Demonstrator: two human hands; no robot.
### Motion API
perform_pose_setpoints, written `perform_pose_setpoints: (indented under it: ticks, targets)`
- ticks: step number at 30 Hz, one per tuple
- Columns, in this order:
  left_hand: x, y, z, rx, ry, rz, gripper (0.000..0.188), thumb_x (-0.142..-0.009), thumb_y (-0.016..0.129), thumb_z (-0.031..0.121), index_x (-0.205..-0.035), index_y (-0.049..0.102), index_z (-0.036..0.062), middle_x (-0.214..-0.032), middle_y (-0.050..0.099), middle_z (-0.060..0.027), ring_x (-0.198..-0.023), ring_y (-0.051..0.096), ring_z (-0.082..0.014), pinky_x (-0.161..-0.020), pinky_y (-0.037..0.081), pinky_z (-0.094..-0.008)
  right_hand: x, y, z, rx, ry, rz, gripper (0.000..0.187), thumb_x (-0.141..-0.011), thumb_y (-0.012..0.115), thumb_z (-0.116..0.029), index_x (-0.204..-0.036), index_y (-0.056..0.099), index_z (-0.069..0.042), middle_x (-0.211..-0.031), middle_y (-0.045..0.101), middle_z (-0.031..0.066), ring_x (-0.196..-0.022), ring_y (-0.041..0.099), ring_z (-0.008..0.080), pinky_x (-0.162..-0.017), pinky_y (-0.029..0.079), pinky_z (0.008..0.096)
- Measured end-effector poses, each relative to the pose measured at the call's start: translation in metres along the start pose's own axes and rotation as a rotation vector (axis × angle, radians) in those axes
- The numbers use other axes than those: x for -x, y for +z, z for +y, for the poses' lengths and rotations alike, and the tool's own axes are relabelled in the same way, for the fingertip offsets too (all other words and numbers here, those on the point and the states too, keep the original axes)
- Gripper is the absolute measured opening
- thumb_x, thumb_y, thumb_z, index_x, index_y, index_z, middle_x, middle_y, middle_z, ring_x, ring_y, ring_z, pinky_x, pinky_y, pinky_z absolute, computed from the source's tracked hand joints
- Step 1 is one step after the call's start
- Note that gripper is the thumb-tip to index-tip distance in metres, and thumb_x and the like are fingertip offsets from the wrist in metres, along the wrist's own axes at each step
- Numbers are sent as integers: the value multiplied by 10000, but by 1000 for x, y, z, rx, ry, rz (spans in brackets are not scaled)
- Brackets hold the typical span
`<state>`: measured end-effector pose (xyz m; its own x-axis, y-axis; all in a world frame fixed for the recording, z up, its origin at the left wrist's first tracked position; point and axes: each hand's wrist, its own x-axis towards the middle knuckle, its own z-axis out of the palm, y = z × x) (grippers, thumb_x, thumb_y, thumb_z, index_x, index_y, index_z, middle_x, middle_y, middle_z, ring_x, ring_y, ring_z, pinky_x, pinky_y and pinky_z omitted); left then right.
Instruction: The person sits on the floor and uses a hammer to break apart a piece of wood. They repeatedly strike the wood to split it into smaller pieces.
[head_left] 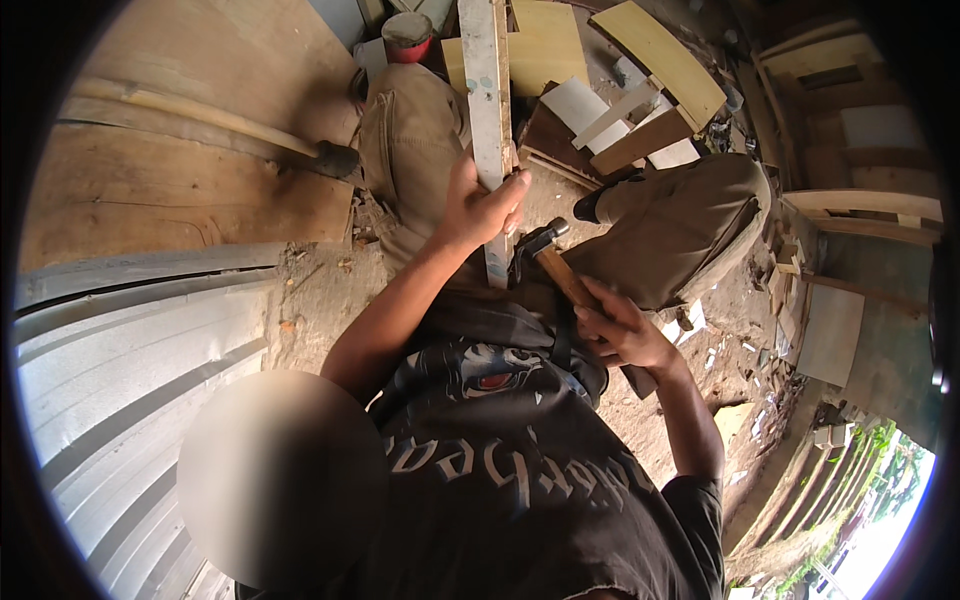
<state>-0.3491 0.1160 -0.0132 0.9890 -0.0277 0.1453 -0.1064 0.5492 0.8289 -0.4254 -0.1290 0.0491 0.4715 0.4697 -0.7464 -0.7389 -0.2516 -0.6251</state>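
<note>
On the littered dirt floor (pixel 320 290), wood offcuts (pixel 640 110) surround corrugated sheeting (pixel 130 350).

The light is daylight, warm and uneven. It is strongest on the white corrugated sheet (pixel 130 340), which looks pale and a little glaring, and at the lower right corner far from the sheet, where the outdoor view is washed out. The area at the upper right, opposite the sheet, is dim and in shadow. A round blurred patch lies just right of the sheet's lower part. Straight edges bend near the rim, and the corners are black from the fisheye lens.
</note>
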Motion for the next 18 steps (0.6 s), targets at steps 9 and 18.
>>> perform_pose_setpoints:
  ticks: [9, 18]
  targets:
    - [-18, -17, 8, -41, -69, -26, 148, -890, 563, 17, -957, 434, 48, -609, 478, -23, -385, 413, -81, -353, 360, -256, 40, -37, 9, 2, 9, -11, 567, -1004, 473, -148, -1510, 221, -189, -673, 382, -45, -459, 285, 1, -376, 222, 171]
    - [-12, -23, 4, -113, -7, 202, 162, -889, 559, 12, -963, 417, 38, -599, 467, -31, -392, 427, -99, -369, 371, -273, 6, 17, -5, -230, -72, 51, 527, -1004, 446, -147, -1491, 248, -141, -774, 449, 14, -478, 367, 50, -356, 333, 197]
